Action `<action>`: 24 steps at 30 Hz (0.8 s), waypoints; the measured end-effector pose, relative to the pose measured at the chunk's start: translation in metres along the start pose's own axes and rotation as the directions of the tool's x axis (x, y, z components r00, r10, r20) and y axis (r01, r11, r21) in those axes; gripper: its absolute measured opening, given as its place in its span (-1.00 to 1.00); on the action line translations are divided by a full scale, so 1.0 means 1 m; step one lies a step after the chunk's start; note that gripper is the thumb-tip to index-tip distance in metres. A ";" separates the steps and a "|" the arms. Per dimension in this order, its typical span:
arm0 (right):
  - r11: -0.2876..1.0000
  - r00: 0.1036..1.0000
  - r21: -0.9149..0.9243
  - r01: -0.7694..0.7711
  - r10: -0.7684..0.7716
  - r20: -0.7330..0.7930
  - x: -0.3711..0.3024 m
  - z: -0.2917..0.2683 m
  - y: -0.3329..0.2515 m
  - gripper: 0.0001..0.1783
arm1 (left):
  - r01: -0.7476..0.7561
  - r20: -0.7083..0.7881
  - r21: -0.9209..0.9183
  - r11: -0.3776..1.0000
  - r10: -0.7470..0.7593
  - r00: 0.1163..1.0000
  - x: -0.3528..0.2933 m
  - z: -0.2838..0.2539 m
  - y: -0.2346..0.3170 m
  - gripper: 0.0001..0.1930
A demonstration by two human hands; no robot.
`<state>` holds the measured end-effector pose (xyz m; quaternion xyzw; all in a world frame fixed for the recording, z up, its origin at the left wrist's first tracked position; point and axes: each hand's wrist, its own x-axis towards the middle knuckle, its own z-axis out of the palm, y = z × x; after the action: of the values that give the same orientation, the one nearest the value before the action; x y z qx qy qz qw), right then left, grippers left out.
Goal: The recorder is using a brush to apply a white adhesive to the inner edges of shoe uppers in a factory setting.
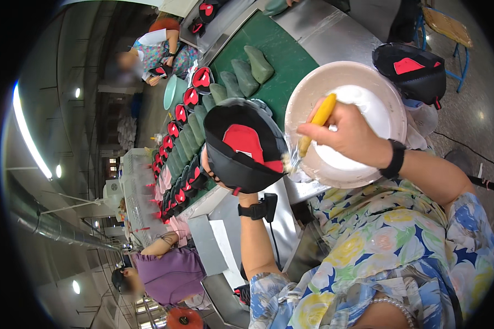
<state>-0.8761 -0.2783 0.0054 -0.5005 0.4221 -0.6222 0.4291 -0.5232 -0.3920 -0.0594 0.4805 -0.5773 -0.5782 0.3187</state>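
The black shoe upper (251, 171) with a red lining is held up in front of the green surface (293, 46), its opening showing. The left hand (213, 169) grips it from its left side. The right hand (343, 134) clasps a yellow-handled brush (323, 113), bristles at the upper's right edge. Just right is a beige basin (307, 88) of white liquid (368, 107). Rows of green foot-shaped forms (258, 64) and red-lined uppers (190, 97) lie left and far. A person in purple (170, 272) is at the near left.
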 end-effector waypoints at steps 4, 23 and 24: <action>0.944 0.957 -0.157 0.291 -0.288 0.044 0.021 -0.023 -0.003 -0.72 | -0.001 -0.068 -0.051 0.999 -0.002 0.998 -0.019 -0.030 0.011 -0.51; 0.736 0.738 -0.280 0.617 -0.417 0.530 0.054 -0.011 0.000 -0.74 | -0.001 -0.153 -0.244 0.970 -0.037 0.988 -0.049 0.064 -0.035 -0.51; 0.818 0.785 -0.261 0.513 -0.323 0.528 0.052 -0.017 -0.003 -0.70 | -0.001 -0.156 -0.258 0.966 -0.040 0.987 -0.054 0.063 -0.037 -0.51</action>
<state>-0.8997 -0.3261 0.0192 -0.7910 0.2988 -0.4687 0.2556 -0.5566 -0.3149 -0.0937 0.4858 -0.4652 -0.6107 0.4179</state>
